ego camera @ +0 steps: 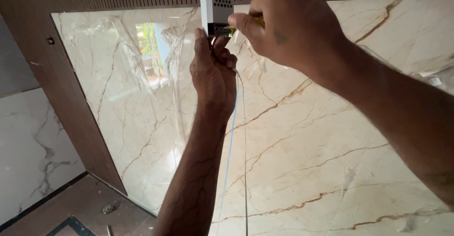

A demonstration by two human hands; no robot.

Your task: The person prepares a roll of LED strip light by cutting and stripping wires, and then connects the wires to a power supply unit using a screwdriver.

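marble wall (307, 137), perforated metal box (216, 2) (wired)

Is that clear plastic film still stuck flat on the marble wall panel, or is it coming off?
Coming off: the film hangs wrinkled and bunched, away from the marble panel.

beige veined marble wall (307, 137), blue wire (230, 141)

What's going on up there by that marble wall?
A person works with both hands raised at a white perforated metal box mounted on the wall. The left hand sits just under the box's lower end, where a blue wire and a grey wire hang down. The right hand holds a yellow-handled tool against that end. Clear film partly covers the marble panel.
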